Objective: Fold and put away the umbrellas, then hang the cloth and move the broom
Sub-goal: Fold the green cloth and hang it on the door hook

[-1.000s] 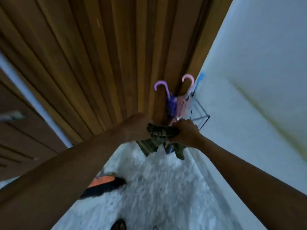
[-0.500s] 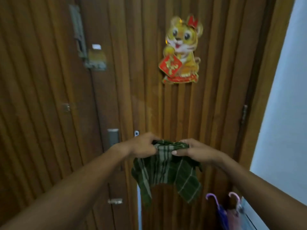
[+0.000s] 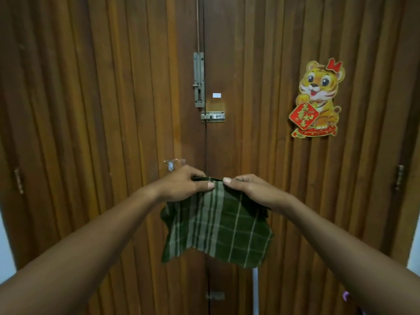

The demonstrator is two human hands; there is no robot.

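Head view faces a double door [image 3: 113,133] of dark brown wood, its panels ribbed with narrow vertical slats. Where the two leaves meet, a tall metal slide bolt [image 3: 198,80] runs upright, and a shorter horizontal latch [image 3: 213,116] sits just below it. A glossy cartoon tiger sticker [image 3: 317,100] holding a red diamond sign is stuck to the right leaf. A small clear adhesive hook [image 3: 171,165] sits on the left leaf, just above the left hand [image 3: 181,186]. Pale wall shows at both lower edges. Both hands hold a green cloth [image 3: 218,230] with cream plaid stripes in front of the door seam. Each grip is pinched on the bunched top edge, thumbs nearly touching, the right hand [image 3: 252,189] beside the left. It hangs limp and wrinkled, its lower edge uneven.
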